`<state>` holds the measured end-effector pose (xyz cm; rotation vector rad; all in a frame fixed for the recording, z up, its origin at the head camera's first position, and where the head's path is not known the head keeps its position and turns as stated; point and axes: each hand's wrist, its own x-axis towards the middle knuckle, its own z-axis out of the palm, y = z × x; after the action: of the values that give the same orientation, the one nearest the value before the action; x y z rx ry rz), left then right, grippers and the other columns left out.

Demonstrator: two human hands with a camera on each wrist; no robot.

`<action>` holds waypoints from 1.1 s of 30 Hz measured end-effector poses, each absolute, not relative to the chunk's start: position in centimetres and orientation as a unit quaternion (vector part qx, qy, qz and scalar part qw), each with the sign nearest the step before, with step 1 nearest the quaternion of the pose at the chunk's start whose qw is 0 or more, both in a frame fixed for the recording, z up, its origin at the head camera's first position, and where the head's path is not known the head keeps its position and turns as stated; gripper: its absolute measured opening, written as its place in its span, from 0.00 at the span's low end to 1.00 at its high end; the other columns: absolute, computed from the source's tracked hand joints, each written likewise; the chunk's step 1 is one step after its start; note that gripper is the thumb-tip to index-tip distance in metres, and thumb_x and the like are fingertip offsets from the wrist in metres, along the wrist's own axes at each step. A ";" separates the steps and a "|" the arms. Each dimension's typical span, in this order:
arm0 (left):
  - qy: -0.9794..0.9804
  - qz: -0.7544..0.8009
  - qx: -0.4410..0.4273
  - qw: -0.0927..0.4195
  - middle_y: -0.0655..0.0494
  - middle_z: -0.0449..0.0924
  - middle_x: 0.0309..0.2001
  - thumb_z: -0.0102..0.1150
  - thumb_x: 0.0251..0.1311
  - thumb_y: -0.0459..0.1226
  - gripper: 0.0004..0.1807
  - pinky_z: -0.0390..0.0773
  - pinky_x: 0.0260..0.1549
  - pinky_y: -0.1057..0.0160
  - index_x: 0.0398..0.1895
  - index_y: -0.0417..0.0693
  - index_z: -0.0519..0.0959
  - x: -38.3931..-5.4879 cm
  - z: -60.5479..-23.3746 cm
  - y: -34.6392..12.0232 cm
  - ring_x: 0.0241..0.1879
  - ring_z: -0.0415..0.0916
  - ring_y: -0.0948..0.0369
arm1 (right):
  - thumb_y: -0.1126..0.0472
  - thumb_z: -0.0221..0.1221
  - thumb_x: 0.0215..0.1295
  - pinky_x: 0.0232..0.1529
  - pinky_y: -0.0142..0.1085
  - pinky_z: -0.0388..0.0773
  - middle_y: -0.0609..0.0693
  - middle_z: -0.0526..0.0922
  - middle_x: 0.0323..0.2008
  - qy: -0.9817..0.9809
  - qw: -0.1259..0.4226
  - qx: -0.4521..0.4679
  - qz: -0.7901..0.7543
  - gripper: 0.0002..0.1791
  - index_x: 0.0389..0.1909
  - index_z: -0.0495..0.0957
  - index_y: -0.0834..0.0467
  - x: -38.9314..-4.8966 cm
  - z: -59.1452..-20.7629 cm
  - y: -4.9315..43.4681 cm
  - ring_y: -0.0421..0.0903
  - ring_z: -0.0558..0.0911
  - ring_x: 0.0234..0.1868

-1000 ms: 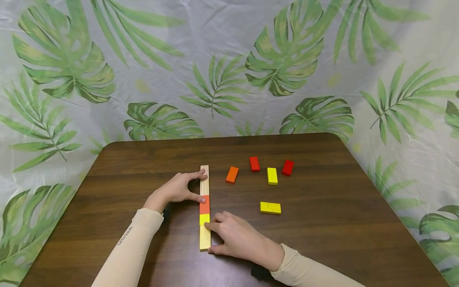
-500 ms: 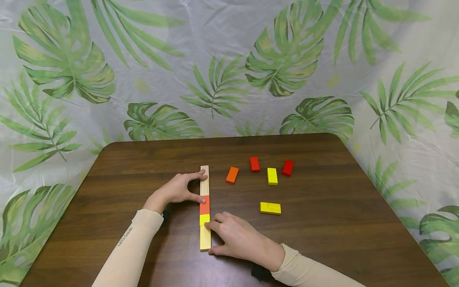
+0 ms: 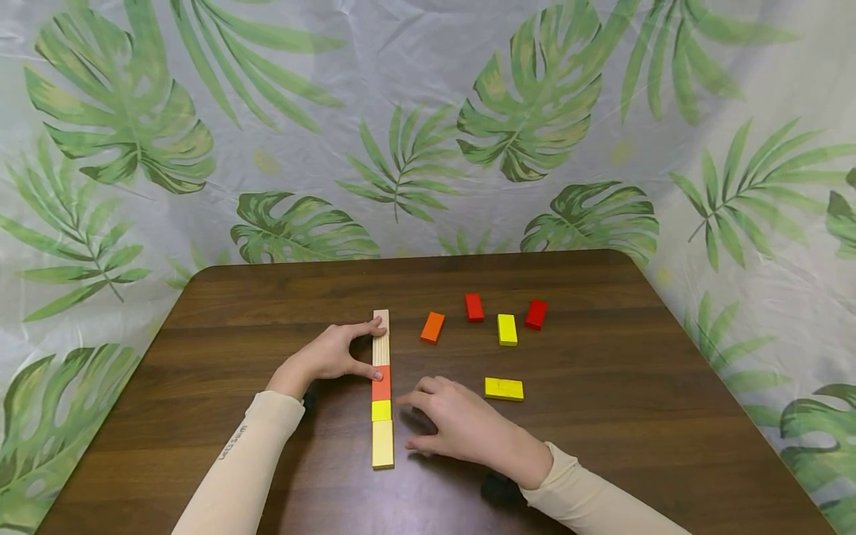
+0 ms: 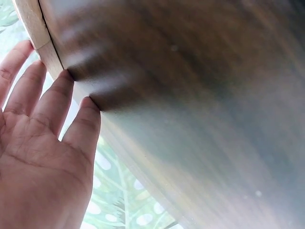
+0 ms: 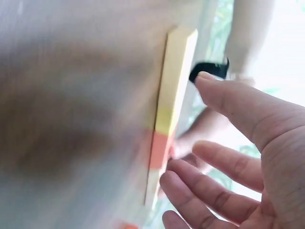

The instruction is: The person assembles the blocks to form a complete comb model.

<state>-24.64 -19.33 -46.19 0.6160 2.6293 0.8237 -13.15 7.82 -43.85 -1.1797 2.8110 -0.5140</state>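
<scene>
A straight row of small blocks lies on the brown table [image 3: 221, 334]. From far to near come pale wooden blocks [image 3: 381, 349], an orange-red block [image 3: 383, 389], a small yellow piece [image 3: 381, 410] and a pale yellow block [image 3: 383, 444]. My left hand [image 3: 329, 352] spans the row's far half, thumb at the orange-red block and fingers at the pale wood. In the left wrist view its nearly straight fingers [image 4: 56, 95] touch the row's side. To the right of the row is my right hand [image 3: 464, 427], apart from it, fingers spread and holding nothing; the right wrist view agrees.
Loose blocks lie on the right: an orange block [image 3: 432, 328], a red block [image 3: 474, 307], a yellow block [image 3: 507, 330] and another red block [image 3: 536, 314]. A yellow block [image 3: 504, 388] lies nearer. Behind hangs a leaf-patterned cloth [image 3: 401, 148].
My right hand has let go of the near end of the row and moved away to the right and slightly up in the head view. My left hand stays put.
</scene>
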 end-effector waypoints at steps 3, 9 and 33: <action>0.920 0.289 0.215 0.157 0.59 0.60 0.85 0.83 0.53 0.55 0.49 0.64 0.80 0.38 0.79 0.60 0.73 -24.6 -46.2 -19.3 0.84 0.57 0.45 | 0.48 0.79 0.61 0.43 0.32 0.80 0.48 0.86 0.49 0.914 0.023 -0.369 -0.168 0.29 0.61 0.87 0.54 -13.7 -43.6 8.7 0.40 0.78 0.43; 0.919 0.292 0.216 0.155 0.58 0.61 0.85 0.84 0.53 0.54 0.49 0.64 0.80 0.39 0.79 0.59 0.73 -24.6 -46.3 -19.3 0.84 0.58 0.45 | 0.49 0.78 0.62 0.51 0.42 0.84 0.50 0.86 0.50 0.927 0.022 -0.336 -0.168 0.27 0.61 0.87 0.55 -14.8 -42.9 11.0 0.47 0.82 0.49; 0.919 0.290 0.215 0.155 0.58 0.61 0.85 0.83 0.54 0.54 0.49 0.64 0.80 0.40 0.80 0.60 0.72 -24.6 -46.3 -19.4 0.84 0.58 0.44 | 0.53 0.77 0.63 0.59 0.54 0.86 0.63 0.84 0.61 0.941 0.099 -0.248 -0.208 0.33 0.65 0.82 0.64 -17.9 -43.0 19.7 0.59 0.87 0.56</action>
<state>-24.64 -19.37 -46.31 0.6156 2.6337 0.8311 -17.87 19.70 -42.96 -0.7333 2.7830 -0.6144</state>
